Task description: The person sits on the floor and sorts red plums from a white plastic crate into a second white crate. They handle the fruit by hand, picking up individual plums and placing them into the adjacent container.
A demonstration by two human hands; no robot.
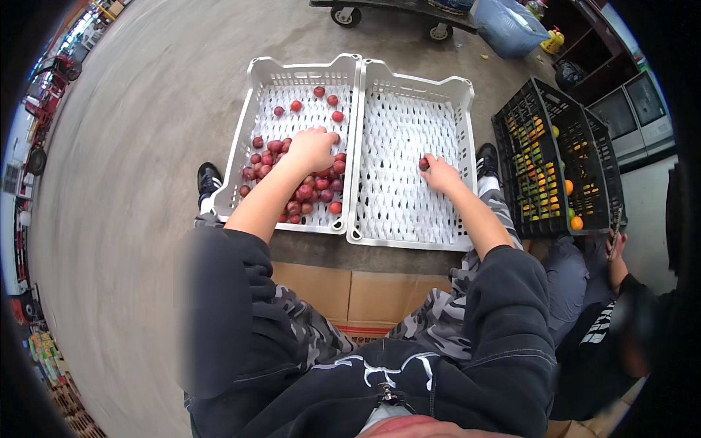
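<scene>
Two white plastic crates stand side by side on the floor, both lined with white perforated padding. The left crate (241,126) holds many red plums (304,191), most of them heaped in its near half. My left hand (313,148) reaches over that heap, fingers bent, with a plum partly hidden at its fingertips; whether it grips it does not show. In the right crate (469,115), my right hand (440,174) holds one dark red plum (424,163) between thumb and fingers, low over the padding. Apart from that plum, only padding shows in this crate.
To the right, a black plastic crate (553,142) holds orange and green fruit. A co-worker's hand (617,245) is near its lower corner. A wheeled cart (394,6) and a bluish plastic bin (506,27) stand beyond the crates. Cardboard (312,284) lies before my lap.
</scene>
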